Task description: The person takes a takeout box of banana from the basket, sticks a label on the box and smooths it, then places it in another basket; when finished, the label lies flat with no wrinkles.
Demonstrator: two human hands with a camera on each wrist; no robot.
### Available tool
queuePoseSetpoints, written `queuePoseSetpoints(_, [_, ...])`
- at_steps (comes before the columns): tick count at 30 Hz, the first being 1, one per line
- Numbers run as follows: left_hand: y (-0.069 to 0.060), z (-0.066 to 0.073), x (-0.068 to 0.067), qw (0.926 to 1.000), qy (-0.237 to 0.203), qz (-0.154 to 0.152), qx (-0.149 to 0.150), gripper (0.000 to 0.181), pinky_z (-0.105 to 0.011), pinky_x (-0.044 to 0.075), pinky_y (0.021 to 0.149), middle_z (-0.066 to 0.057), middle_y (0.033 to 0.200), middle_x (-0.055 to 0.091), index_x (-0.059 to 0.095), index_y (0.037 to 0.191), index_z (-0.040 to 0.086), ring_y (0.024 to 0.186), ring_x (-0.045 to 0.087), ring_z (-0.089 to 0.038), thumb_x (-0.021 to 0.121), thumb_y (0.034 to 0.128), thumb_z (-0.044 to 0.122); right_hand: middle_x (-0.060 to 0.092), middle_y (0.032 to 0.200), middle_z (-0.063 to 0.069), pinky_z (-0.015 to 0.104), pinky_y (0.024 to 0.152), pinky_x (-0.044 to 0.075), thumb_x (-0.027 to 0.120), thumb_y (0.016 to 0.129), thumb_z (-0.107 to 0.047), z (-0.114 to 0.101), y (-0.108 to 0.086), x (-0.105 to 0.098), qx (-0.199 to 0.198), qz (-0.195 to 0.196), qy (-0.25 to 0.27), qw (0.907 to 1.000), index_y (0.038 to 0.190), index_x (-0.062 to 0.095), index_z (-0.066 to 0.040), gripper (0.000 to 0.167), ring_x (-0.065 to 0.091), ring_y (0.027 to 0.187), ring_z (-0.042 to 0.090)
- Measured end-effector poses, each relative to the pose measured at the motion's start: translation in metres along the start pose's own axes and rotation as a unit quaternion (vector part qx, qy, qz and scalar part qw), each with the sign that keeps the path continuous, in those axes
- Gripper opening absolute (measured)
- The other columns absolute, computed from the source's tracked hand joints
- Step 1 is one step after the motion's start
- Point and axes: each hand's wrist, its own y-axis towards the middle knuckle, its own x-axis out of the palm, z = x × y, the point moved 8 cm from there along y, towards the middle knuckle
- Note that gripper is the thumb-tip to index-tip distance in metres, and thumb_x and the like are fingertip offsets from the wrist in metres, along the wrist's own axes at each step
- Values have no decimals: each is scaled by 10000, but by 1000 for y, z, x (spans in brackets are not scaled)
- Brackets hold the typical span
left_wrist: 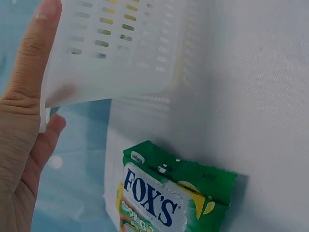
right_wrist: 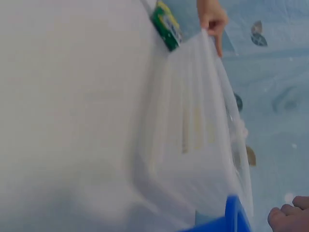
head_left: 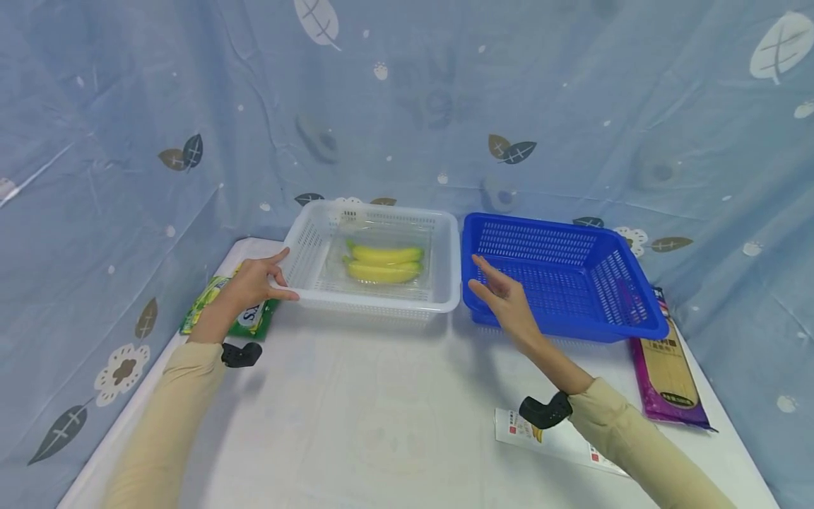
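A white plastic basket stands at the back of the table, left of centre. Inside it lie yellow bananas in a clear plastic pack. My left hand grips the basket's left rim, thumb along the front corner; in the left wrist view, the thumb lies against the rim. My right hand is beside the near left part of a blue plastic basket, fingers extended and holding nothing. Only curled-looking fingertips of that hand show in the right wrist view.
A green FOX'S candy bag lies left of the white basket, partly under my left arm. Right of the blue basket is a purple pack of noodles. A white printed strip lies under my right forearm. Blue patterned cloth surrounds the table.
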Motion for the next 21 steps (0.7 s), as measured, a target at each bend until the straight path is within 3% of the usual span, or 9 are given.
queuePoseSetpoints(8, [2,1,-2,10000,26,19,43,309,-285,354,526,-186,1490,337,646,664,94,461,251,-137,868,676,309,397,1489,115,411,1077,355,603,959,-237,9,10,21,996,179,1006,9898,1445,431,-111,531,390,1357,223])
queuePoseSetpoints(15, [2,2,-2,9999,81,-76,-67,318,-293,351,529,-163,1501,326,634,653,101,470,266,-146,861,681,323,356,1512,133,300,1048,388,567,967,-99,19,21,35,1701,337,2122,9617,1453,386,-39,522,402,1345,237])
queuePoseSetpoints(19, [2,3,-2,9997,156,-141,-97,318,-293,345,525,-159,1507,317,630,646,102,455,254,-137,860,683,319,367,1502,140,290,1037,400,561,957,-37,21,27,41,1916,558,2356,9511,1450,381,-21,525,385,1356,239])
queuePoseSetpoints(21, [3,5,-2,9996,218,-178,-82,321,-298,353,549,-168,1505,315,627,641,102,457,253,-132,857,684,320,346,1510,158,304,1054,382,550,953,-12,21,31,45,1967,595,2339,9503,1455,364,-16,535,353,1375,249])
